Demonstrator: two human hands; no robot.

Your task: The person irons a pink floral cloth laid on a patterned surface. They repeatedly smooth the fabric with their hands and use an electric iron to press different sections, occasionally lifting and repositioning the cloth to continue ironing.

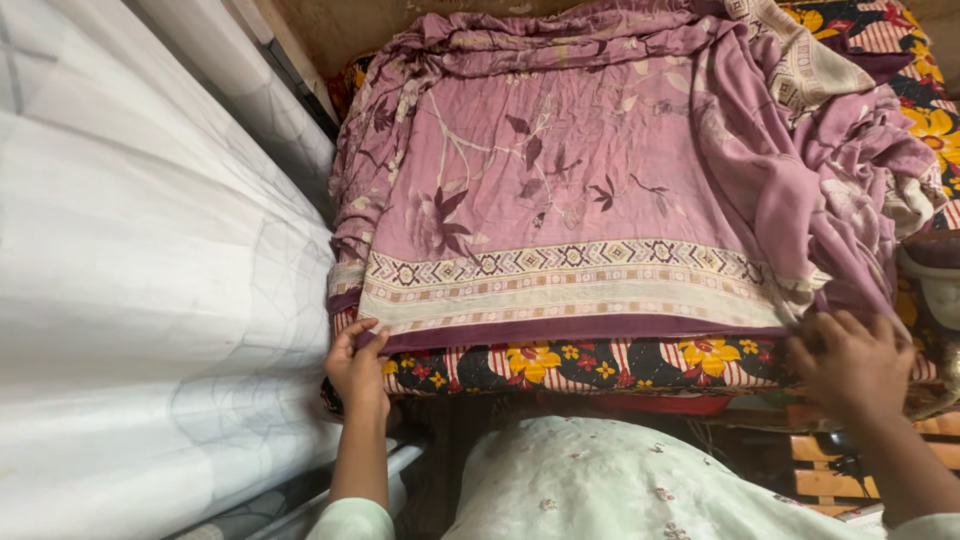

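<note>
Left hand (pixel 356 368) and right hand (pixel 850 362), grips seemingly pinching the mauve cloth's (pixel 560 190) near hem.

Surroundings: white translucent sheeting (pixel 130 300) draped along the left side, dark mattress cover (pixel 620 365) with yellow and red flowers and striped bands beneath, wooden slats (pixel 850 480) at lower right, pale green embroidered garment (pixel 600 485) at bottom centre, brownish wall (pixel 330 25) behind.
</note>
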